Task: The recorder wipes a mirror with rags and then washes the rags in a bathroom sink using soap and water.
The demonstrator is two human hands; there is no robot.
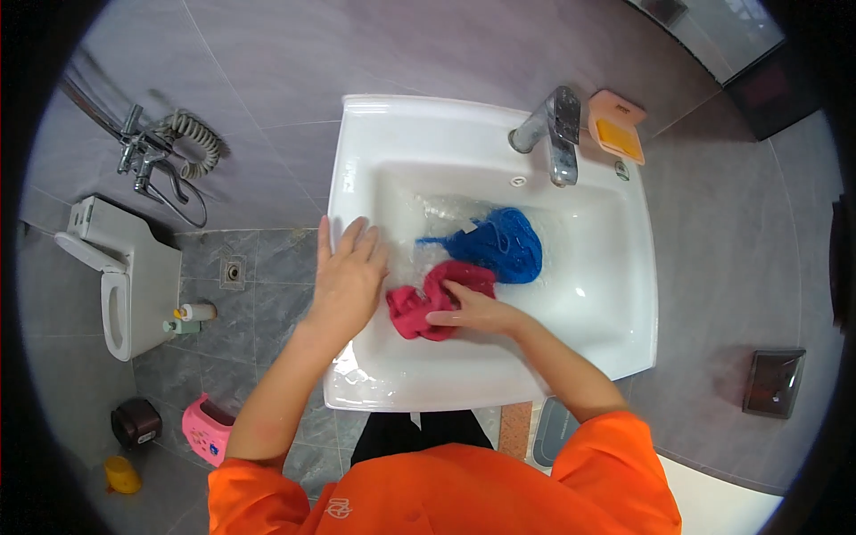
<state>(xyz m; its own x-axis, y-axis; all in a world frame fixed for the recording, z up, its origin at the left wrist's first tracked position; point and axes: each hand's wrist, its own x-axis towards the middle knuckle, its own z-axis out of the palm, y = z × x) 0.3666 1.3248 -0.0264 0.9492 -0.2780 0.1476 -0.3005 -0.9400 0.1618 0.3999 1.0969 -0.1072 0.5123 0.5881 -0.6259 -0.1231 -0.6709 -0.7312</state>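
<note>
In the white washbasin (pixel 428 392), a wet red cloth (pixel 410 312) lies bunched in the left part of the bowl. My right hand (pixel 480 312) grips it, thumb and fingers pressed into its folds. Just beyond is a soaked blue cloth (pixel 519 245), crumpled in shallow water with a narrow end trailing left. A small white tag shows on it. My left hand (pixel 348 278) is over the basin's left rim, fingers spread, holding nothing. Whether its palm touches the rim, I cannot tell.
A metal faucet (pixel 563 134) rises at the basin's back right, beside a pink soap dish (pixel 624 107) with yellow soap. On the left are a shower mixer (pixel 138 152), a toilet (pixel 147 285), bottles and a pink stool (pixel 205 432). Walls stand behind and right.
</note>
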